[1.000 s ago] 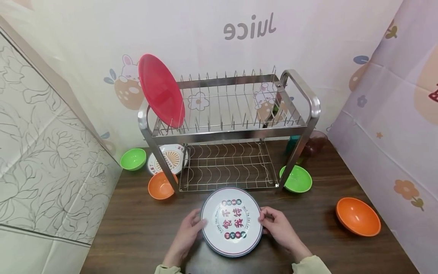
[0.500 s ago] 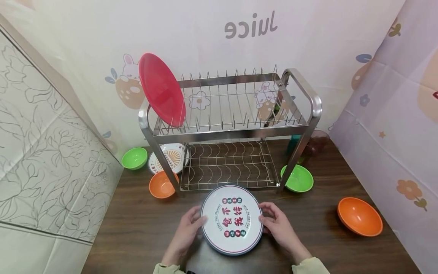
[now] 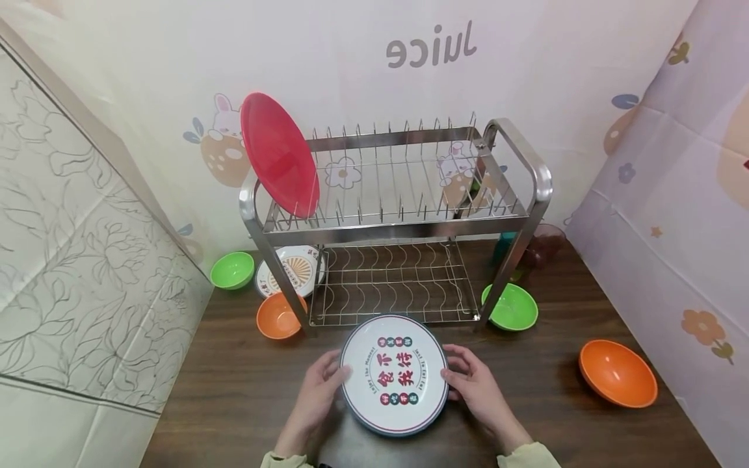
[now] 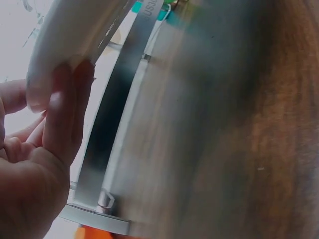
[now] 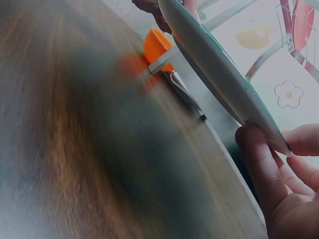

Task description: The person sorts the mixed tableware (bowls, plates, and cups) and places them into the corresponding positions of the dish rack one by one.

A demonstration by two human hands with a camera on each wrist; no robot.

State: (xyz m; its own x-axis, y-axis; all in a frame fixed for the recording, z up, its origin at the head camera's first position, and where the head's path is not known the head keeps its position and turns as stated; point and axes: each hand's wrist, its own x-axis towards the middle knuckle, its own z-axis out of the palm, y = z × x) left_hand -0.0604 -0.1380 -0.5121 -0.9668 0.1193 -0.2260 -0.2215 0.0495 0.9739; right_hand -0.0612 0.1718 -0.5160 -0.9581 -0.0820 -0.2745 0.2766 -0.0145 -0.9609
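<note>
Both of my hands hold a round white plate (image 3: pixel 394 416) with a dark rim and red printed characters, in front of the rack. My left hand (image 3: pixel 314 396) pinches its left edge, thumb at the top rim. Opposite it, my right hand (image 3: pixel 478 393) pinches the right edge. The left wrist view has fingers (image 4: pixel 62 109) against the pale plate (image 4: pixel 75 35). From the right wrist, the plate (image 5: pixel 224 72) shows its underside, raised above the wooden table (image 5: pixel 75 149), with its rim between thumb and fingers.
A metal two-tier dish rack (image 3: pixel 398 229) stands behind, a red plate (image 3: pixel 277 156) upright at its upper left. Left are a green bowl (image 3: pixel 232 270), an orange bowl (image 3: pixel 279 316) and a printed plate (image 3: pixel 301 266). Right are a green bowl (image 3: pixel 515 309) and an orange bowl (image 3: pixel 618 375).
The plate has shifted very slightly left, both hands keeping their hold on its edges. The head view has moved a little; the rack and bowls stay in place.
</note>
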